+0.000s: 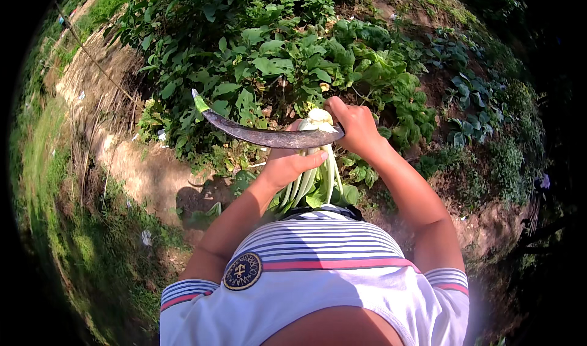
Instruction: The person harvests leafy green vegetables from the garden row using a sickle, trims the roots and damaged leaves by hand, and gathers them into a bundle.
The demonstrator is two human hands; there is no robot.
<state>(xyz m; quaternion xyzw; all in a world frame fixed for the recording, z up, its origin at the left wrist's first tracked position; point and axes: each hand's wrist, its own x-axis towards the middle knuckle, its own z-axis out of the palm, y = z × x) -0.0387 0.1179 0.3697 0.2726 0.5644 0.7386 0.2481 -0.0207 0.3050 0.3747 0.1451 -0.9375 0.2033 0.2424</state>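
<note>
My left hand (291, 165) grips a leafy green vegetable (315, 183) around its pale stalks, just below the cut-looking white base (319, 116). The plant is held upside down, base up, with its leaves hanging close to my shirt. A sickle is in my right hand (355, 125), whose fingers hide its handle. The curved dark blade (270, 138) lies across the stalks just under the white base and reaches out to the left. Its far end carries a bright green and whitish tip (198, 99). The blade passes in front of part of my left hand.
Dense broad-leaved plants (270, 61) grow directly ahead. Leafy greens (380, 71) stand to their right, with bluish-green plants (467, 89) farther right. A bare dirt path (142, 162) runs on the left, where a thin pole (98, 64) slants. Grass (41, 149) borders the path.
</note>
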